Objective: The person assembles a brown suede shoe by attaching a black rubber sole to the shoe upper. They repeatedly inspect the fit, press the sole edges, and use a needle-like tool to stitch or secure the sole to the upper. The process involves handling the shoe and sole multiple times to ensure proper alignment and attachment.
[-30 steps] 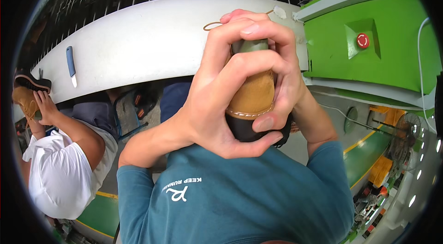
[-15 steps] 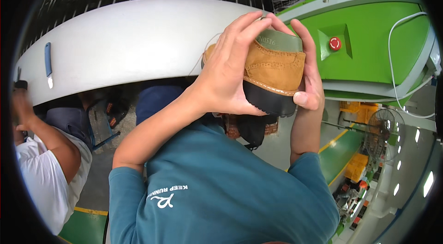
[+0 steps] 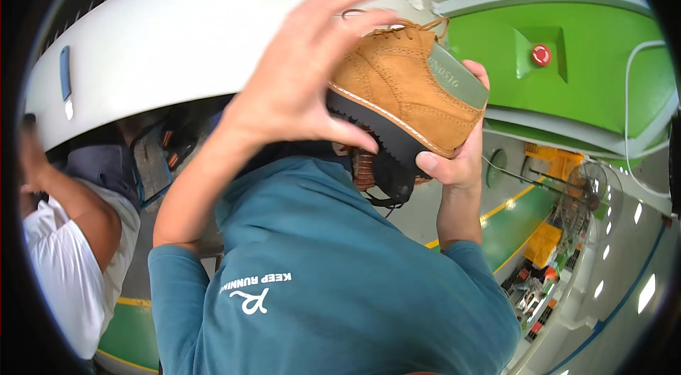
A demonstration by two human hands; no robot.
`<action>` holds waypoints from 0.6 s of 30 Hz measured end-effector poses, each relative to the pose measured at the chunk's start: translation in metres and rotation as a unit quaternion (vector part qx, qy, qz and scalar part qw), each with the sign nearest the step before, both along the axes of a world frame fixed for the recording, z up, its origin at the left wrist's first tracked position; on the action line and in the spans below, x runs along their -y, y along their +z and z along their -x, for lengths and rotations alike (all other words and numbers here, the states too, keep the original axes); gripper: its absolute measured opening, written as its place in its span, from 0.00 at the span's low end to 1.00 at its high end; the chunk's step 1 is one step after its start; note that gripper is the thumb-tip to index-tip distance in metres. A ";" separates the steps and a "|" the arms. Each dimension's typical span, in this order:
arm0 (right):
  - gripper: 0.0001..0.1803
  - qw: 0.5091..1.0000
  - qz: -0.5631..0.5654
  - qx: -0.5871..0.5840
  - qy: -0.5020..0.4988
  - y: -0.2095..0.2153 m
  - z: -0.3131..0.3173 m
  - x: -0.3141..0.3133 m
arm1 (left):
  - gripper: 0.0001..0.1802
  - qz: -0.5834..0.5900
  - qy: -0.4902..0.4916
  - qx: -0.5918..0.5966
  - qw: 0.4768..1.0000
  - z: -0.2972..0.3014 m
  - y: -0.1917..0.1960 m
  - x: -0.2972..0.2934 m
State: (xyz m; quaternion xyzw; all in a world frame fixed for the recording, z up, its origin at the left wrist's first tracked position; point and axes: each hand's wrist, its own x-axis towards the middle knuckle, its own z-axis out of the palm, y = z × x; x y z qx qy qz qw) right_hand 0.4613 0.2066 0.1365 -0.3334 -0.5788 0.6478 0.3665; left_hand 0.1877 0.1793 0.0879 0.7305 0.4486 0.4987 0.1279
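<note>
Held tilted over the table's near edge is a tan lace-up shoe (image 3: 408,77) with a thick black sole and pale stitching along its welt. A green shoe last (image 3: 457,84) fills its opening. My right hand (image 3: 464,162) grips the heel end, thumb on the lower edge by the sole and fingers behind. Around the toe end, my left hand (image 3: 294,74) has its fingers and thumb spread wide, slightly blurred; the thumb lies in front of the sole. Whether it touches the shoe is hard to tell. The toe tip is partly hidden behind this hand.
A blue-handled knife (image 3: 66,81) lies on the white table (image 3: 177,28) at the left. Beside it sits a person in a white shirt (image 3: 67,254). At right stands a green machine (image 3: 496,35) with a red button (image 3: 541,55). A fan (image 3: 578,194) stands farther back.
The shoe has turned so its side and laces show, with the toe pointing left. My left hand has loosened from its side and moved left, while my right hand keeps the heel.
</note>
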 end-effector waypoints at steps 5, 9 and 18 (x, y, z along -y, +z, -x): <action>0.72 0.999 0.024 -0.035 0.019 -0.024 0.025 -0.005 | 0.61 0.086 0.047 0.061 0.993 0.054 -0.050 0.025; 0.72 0.998 0.029 -0.040 0.032 -0.041 0.039 -0.006 | 0.61 0.097 0.050 0.145 0.983 0.056 -0.066 0.035; 0.79 0.998 0.006 -0.060 0.006 -0.042 0.028 0.001 | 0.65 0.137 -0.083 0.427 0.890 0.072 -0.076 0.037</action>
